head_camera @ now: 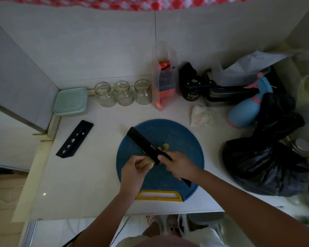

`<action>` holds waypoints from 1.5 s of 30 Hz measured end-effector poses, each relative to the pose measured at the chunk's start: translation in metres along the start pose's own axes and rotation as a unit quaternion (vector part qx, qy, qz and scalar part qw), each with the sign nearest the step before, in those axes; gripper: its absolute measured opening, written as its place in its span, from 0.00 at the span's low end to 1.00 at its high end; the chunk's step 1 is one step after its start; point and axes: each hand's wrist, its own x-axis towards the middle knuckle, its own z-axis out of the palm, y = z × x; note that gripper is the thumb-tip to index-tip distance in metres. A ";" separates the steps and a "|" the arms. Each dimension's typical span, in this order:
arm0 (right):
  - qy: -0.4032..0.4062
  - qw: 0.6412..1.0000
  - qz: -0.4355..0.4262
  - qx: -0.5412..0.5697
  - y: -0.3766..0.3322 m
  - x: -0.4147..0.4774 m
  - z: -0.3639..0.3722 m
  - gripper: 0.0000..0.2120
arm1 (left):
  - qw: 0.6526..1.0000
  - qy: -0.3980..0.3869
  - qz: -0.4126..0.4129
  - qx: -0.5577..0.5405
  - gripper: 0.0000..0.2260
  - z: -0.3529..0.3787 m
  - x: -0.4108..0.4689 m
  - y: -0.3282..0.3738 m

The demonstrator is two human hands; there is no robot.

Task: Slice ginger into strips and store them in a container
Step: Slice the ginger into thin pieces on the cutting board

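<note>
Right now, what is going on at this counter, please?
A person is slicing ginger on a round blue cutting board. The left hand holds the ginger; the right hand grips a black knife, its blade at the ginger. A few cut pieces lie beyond the blade. A teal container stands at the back left.

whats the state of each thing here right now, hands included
left hand, gripping the ginger piece
right hand, gripping the knife
knife, unsheathed, blade against the ginger piece
ginger slices, cut, loose on the cutting board
knife sheath, empty, flat on the counter
glass jars, upright, lidless
teal container, lid on
</note>
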 end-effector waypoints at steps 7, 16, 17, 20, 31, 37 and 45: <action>0.117 0.952 -0.105 -0.262 0.007 -0.021 0.017 0.27 | 1.000 0.029 -0.001 -0.009 0.12 0.001 0.000 0.000; 0.154 0.941 -0.092 -0.287 0.016 -0.040 0.032 0.48 | 1.000 0.026 -0.001 -0.011 0.12 0.001 0.004 -0.006; 0.156 0.941 -0.095 -0.285 0.016 -0.042 0.034 0.47 | 1.000 0.022 -0.004 -0.016 0.12 0.001 0.004 -0.007; 0.175 0.921 -0.105 -0.332 0.017 -0.044 0.038 0.44 | 0.999 0.007 -0.015 -0.035 0.10 0.002 0.005 -0.009; 0.151 0.932 -0.120 -0.306 0.018 -0.045 0.035 0.38 | 1.000 0.004 0.001 -0.002 0.11 0.002 0.006 -0.007; 0.144 0.930 -0.127 -0.313 0.023 -0.039 0.036 0.44 | 1.000 -0.004 0.001 -0.002 0.10 0.002 0.006 -0.007; 0.113 0.924 -0.110 -0.348 0.012 -0.041 0.037 0.32 | 1.000 0.007 -0.004 0.015 0.10 0.000 0.005 -0.005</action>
